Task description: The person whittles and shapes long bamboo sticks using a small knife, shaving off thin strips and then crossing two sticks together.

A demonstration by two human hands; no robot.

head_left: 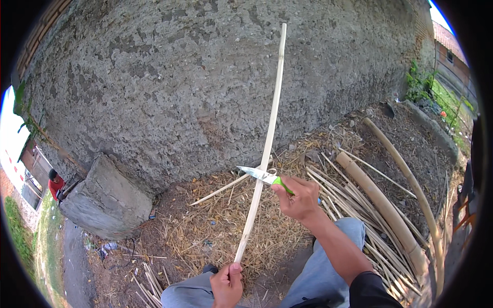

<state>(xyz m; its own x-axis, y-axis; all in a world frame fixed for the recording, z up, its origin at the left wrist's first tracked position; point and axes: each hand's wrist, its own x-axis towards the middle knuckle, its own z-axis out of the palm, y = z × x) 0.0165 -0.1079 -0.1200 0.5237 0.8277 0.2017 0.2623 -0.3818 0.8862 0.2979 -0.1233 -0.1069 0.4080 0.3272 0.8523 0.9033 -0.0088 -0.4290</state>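
A long pale strip of split bamboo (272, 118) rises away from me, its far end in front of the rough wall. My left hand (226, 285) is closed round its near end, thumb on top. In my right hand (297, 197) is a knife (258, 174) with a green handle, gripped in closed fingers. The blade lies across the strip about midway along, pointing left, and a small curled shaving (272, 170) stands beside it. Most of the handle is hidden in my fist.
Bamboo strips (354, 205) lie piled at my right beside a thick bamboo pole (382, 205) and a curved one (411, 179). More strips (149, 287) lie at lower left. Shavings (205, 226) cover the ground. A concrete block (110, 205) stands left; a person in red (55, 185) is beyond it.
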